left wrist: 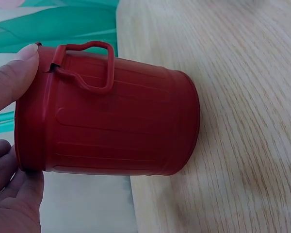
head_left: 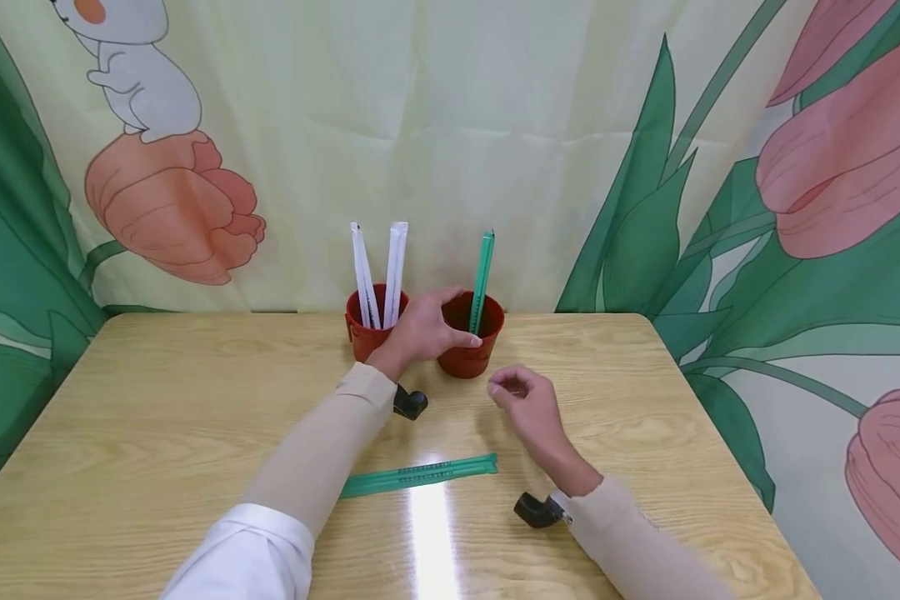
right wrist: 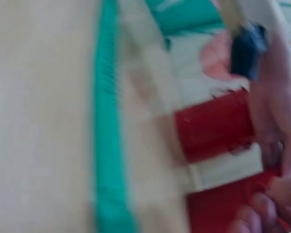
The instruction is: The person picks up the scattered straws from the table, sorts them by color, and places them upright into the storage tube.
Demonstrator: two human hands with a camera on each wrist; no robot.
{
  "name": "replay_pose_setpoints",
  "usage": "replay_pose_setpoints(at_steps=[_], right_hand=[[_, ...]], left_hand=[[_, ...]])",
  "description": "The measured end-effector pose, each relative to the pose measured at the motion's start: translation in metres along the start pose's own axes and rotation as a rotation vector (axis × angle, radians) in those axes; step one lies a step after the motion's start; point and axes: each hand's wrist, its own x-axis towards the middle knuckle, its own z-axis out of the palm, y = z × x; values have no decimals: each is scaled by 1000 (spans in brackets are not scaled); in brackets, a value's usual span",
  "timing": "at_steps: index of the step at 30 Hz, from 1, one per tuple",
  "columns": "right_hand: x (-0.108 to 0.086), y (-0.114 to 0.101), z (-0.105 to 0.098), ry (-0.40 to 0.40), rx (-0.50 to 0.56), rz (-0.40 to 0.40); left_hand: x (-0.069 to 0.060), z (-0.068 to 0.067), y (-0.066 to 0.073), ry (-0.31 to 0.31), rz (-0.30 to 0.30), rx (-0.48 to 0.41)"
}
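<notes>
Two small red metal buckets stand side by side at the back of the table. My left hand (head_left: 425,327) grips the rim of the right red bucket (head_left: 467,360), thumb at the front and fingers behind. One slim green wrapped stick (head_left: 483,279) leans upright in it. The left red bucket (head_left: 362,342) holds several slim white wrapped sticks (head_left: 394,271), and my left hand partly covers it. My right hand (head_left: 528,408) hovers in front of the right bucket, fingers loosely curled, nothing seen in it. Green wrapped sticks with print (head_left: 427,475) lie on the table between my forearms.
The wooden table (head_left: 157,417) ends at a printed curtain (head_left: 495,125) just behind the buckets. A black camera piece sits at my left wrist (head_left: 410,403) and another at my right wrist (head_left: 537,510). The right wrist view is blurred.
</notes>
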Motion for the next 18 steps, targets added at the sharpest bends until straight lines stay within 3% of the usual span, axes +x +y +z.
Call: replay_pose_setpoints(at_steps=[3, 6, 8, 13, 18], right_hand=[[-18, 7, 10, -227, -79, -27], [-29, 9, 21, -448, -239, -126], [-35, 6, 26, -547, -333, -198], [-40, 0, 34, -654, -513, -333], [-39, -3, 37, -693, -565, -361]], left_hand=[[0, -1, 0, 14, -11, 8], [-1, -1, 1, 22, -20, 5], [-1, 0, 1, 10, -21, 4], [-1, 0, 2, 9, -25, 4], [-1, 2, 2, 18, -30, 10]])
